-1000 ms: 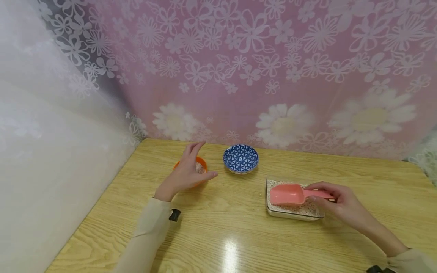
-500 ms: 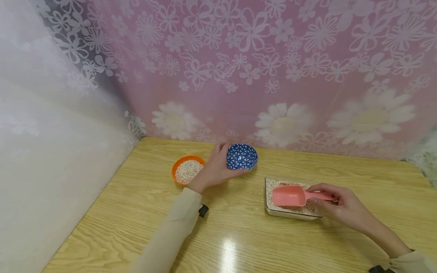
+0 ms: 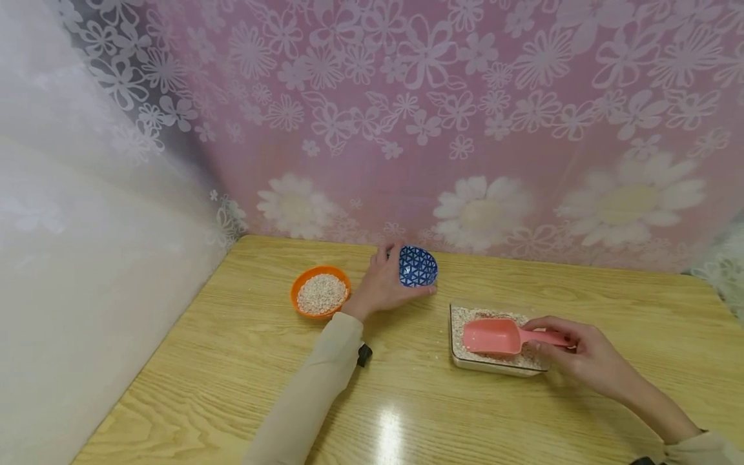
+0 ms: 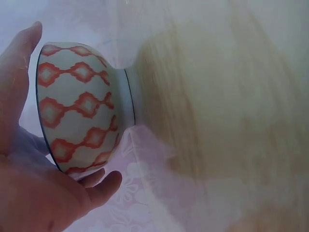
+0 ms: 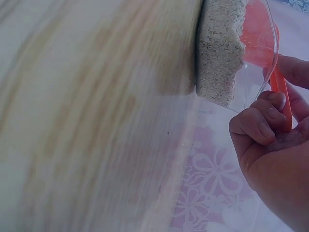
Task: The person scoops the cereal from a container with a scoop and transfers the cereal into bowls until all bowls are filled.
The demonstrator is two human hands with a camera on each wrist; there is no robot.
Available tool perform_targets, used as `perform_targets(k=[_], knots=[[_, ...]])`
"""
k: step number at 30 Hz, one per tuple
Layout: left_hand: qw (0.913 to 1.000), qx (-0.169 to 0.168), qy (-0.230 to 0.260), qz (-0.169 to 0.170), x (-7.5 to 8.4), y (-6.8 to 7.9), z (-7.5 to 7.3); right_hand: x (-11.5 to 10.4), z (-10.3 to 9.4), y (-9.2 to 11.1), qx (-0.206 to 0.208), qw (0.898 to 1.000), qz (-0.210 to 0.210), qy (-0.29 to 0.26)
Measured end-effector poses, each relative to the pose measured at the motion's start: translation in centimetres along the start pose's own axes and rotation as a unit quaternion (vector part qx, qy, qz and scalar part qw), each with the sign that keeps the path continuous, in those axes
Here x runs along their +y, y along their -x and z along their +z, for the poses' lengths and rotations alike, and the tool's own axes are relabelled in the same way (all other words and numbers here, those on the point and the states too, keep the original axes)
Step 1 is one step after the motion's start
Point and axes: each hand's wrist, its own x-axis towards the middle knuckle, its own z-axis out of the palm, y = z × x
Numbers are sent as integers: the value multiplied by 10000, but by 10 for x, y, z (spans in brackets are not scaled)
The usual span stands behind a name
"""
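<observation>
My left hand [image 3: 382,284] holds the blue-and-white patterned bowl [image 3: 420,266] by its left side, thumb along the near side and fingers at the far side. In the left wrist view the bowl's outside [image 4: 79,106] is white with red motifs, its foot close to the table, and the hand spans its rim. My right hand [image 3: 593,358] pinches the handle of a pink scoop [image 3: 493,336]. That scoop lies with its open side up over the oat flakes [image 3: 460,323] in a clear rectangular container [image 3: 496,368].
Just left of my left hand stands an orange bowl [image 3: 296,305] filled with oat flakes. A few crumbs lie on the wooden table [image 3: 407,374] beside the container. A floral curtain [image 3: 372,168] hangs along the table's back edge, and a pale one [image 3: 104,258] at the left.
My left hand has moved right, from over the orange bowl to the blue-and-white bowl, and has taken hold of it. The right hand and scoop have barely moved.
</observation>
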Motion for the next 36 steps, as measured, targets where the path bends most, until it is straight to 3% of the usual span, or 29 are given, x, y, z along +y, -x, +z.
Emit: perform_targets(k=[19,28,36], knots=[[9998,-68,-17,-168,4,1,-3,3,1,1,-33,10000,12,-51],[9999,-89,-119,-52,4,12,-7,3,1,2,-56,9999,51,-136],[9984,-82,-459,312,9,29,-18,5,0,3,-77,9997,6,-225]])
